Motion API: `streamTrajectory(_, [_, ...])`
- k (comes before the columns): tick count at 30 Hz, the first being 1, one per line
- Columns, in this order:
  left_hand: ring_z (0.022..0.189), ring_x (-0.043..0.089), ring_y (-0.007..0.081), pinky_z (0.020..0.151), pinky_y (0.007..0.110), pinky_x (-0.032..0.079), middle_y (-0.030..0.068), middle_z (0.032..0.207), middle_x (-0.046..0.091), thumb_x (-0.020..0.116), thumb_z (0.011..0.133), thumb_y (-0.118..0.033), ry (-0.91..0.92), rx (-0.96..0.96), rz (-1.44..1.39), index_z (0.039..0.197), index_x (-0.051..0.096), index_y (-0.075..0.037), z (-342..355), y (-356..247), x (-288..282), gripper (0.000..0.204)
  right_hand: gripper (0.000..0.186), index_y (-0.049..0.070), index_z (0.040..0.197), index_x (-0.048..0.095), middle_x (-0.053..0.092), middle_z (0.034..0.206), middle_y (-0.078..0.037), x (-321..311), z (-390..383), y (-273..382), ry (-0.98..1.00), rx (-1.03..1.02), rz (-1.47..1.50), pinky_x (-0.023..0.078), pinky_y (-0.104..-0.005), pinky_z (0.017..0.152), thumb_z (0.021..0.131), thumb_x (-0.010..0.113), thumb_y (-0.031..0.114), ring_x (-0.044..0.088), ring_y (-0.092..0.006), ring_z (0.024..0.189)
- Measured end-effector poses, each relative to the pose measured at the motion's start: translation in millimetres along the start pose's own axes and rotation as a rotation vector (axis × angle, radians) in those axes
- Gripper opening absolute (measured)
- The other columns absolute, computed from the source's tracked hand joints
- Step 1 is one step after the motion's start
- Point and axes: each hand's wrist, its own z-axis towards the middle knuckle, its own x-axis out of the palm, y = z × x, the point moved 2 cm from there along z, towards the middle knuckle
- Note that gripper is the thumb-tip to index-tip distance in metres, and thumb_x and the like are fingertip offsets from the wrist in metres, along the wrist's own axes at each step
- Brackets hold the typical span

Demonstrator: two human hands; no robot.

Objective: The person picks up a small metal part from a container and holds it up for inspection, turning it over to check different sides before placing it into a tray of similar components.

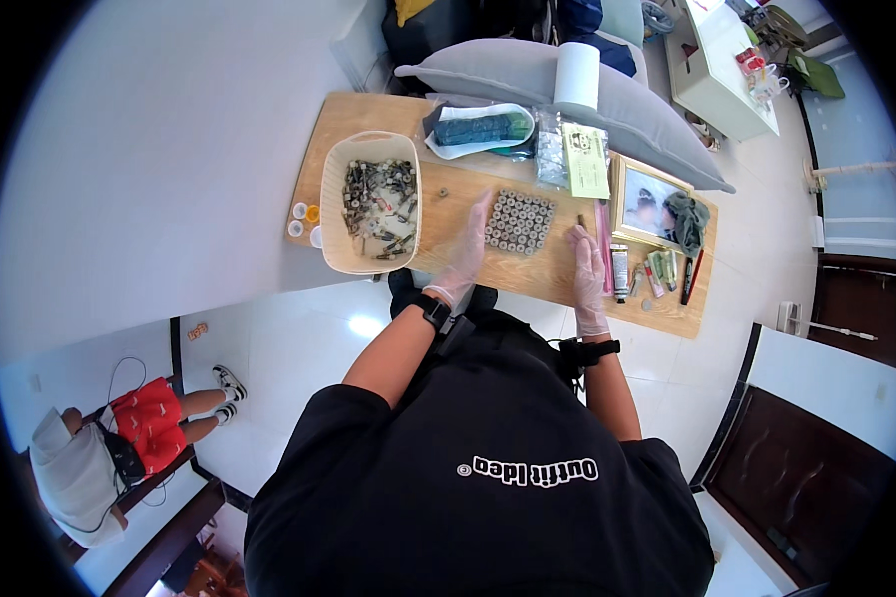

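Observation:
Small grey round pieces with centre holes stand close together in a block of rows on the wooden table. My left hand, in a clear glove, lies along the block's left side with its fingers stretched out. To the right of the block, my gloved right hand has its fingers curled, with a small brownish cylindrical piece at the fingertips. A single round piece sits apart, left of the block. Further left, a cream plastic basket holds many small dark and metallic parts.
Behind the block lie a white tray with a dark green bundle, plastic bags and a yellow-green paper. Rightward are a framed photo, a dark cloth, tubes and pens. Small caps sit beside the basket.

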Motion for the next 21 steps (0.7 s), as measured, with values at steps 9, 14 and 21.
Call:
streamTrajectory(9, [0.145, 0.020, 0.0250, 0.119, 0.035, 0.012, 0.0185, 0.156, 0.023, 0.013, 0.105, -0.048, 0.066, -0.010, -0.104, 0.150, 0.017, 0.007, -0.3, -12.8, 7.8, 0.072, 0.034, -0.002, 0.128, 0.054, 0.061, 0.121, -0.010, -4.4, -1.2, -11.0, -0.006, 0.003, 0.073, 0.043, -0.0308, 0.103, 0.104, 0.045, 0.021, 0.057, -0.0179, 0.114])
streamTrajectory(14, [0.146, 0.019, 0.0253, 0.120, 0.035, 0.010, 0.0192, 0.156, 0.022, 0.012, 0.104, -0.050, 0.058, -0.025, -0.103, 0.149, 0.016, 0.009, 1.2, -1.7, 6.4, 0.074, 0.034, -0.002, 0.128, 0.054, 0.061, 0.121, -0.010, -3.6, -1.4, -10.3, -0.003, 0.003, 0.071, 0.043, -0.0305, 0.103, 0.105, 0.044, 0.021, 0.057, -0.0172, 0.114])
streamTrajectory(21, [0.145, 0.020, 0.0235, 0.119, 0.034, 0.014, 0.0176, 0.156, 0.022, 0.017, 0.106, -0.042, 0.063, -0.041, -0.133, 0.150, 0.016, 0.007, 1.0, 3.4, 3.2, 0.066, 0.052, 0.001, 0.134, 0.048, 0.051, 0.134, -0.015, 1.8, -4.5, 1.4, 0.048, -0.029, -0.194, 0.039, -0.0337, 0.107, 0.090, 0.067, 0.021, 0.049, -0.0231, 0.125])
